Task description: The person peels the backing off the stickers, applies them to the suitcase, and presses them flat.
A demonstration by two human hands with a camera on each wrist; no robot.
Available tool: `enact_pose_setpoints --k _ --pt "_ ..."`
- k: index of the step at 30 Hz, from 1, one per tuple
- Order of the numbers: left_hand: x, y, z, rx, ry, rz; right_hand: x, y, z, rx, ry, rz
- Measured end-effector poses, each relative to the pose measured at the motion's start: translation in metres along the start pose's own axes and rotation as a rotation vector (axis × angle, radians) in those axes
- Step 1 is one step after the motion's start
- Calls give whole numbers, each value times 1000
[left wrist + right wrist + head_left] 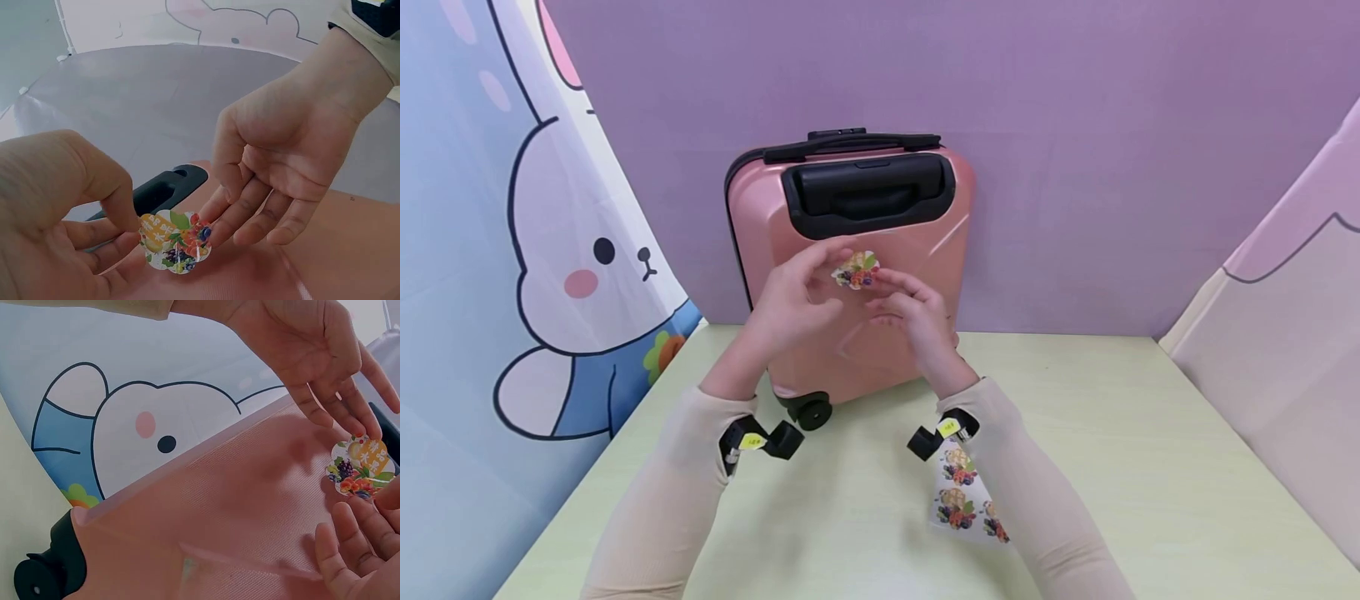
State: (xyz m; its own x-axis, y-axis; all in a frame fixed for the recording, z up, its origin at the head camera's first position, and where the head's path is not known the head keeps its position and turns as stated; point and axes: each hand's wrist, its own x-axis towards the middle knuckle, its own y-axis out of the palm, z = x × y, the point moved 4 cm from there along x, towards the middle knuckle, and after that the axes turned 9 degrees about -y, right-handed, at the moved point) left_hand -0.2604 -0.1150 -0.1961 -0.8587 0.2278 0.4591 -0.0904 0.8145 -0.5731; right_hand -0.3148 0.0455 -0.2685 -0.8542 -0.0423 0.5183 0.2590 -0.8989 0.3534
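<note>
A scalloped fruit sticker [856, 271] with berries and yellow lettering is held up in front of a pink suitcase [917, 262]. My left hand [793, 296] pinches its edge between thumb and finger, clearest in the left wrist view, where the sticker [175, 242] faces the camera. The right hand [917, 312] reaches in from the other side, fingertips right at the sticker's opposite edge. In the left wrist view the right thumb [230, 178] stands apart from the sticker. The right wrist view has the sticker [361, 465] between both hands, over the suitcase's ribbed shell.
A sheet of matching fruit stickers [957, 500] lies on the pale table [850, 517], partly under the right forearm. The suitcase stands upright, its black handle recess [868, 196] on top and a wheel [812, 410] at lower left. Purple cloth [1075, 167] hangs behind.
</note>
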Motion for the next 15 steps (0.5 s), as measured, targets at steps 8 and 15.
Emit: enact_pose_setpoints --k 8,15 --pt "-2 -2 -6 76 34 -48 4 6 4 -30 1 85" --pt "-2 -2 -4 135 -5 -53 4 11 7 -48 3 118"
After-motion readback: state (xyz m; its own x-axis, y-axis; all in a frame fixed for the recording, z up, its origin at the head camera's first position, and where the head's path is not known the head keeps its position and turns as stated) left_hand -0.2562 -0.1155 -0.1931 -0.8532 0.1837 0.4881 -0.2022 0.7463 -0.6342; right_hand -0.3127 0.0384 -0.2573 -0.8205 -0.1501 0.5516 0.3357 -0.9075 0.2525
